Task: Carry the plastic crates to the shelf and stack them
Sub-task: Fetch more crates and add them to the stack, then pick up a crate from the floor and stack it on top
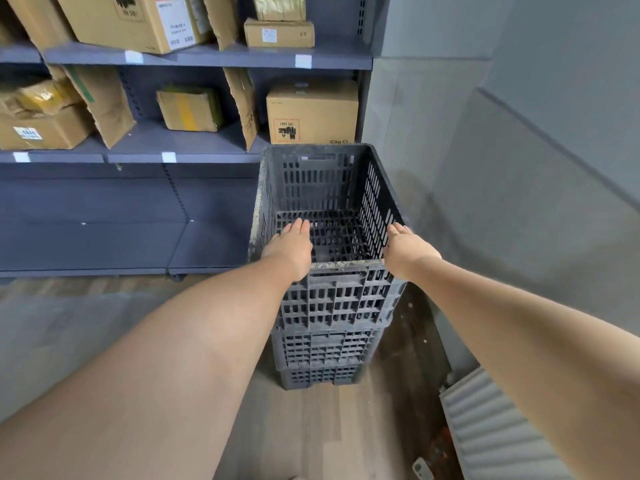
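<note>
A stack of three black slotted plastic crates stands on the floor beside the right end of the grey shelf (207, 60). The top crate (329, 181) is empty and open upward. The middle crate (325, 348) and the bottom crate (318, 375) show below it. My left hand (289, 245) reaches over the near rim at its left corner, fingers straight and pointing into the crate. My right hand (405, 245) lies at the near right corner with straight fingers along the right wall. Neither hand curls round the rim.
The shelf boards hold several cardboard boxes, one (311, 112) right behind the stack. A grey wall (519, 168) closes the right side. A ribbed grey panel (491, 431) lies on the floor at the lower right. Wooden floor (311, 431) runs in front of the stack.
</note>
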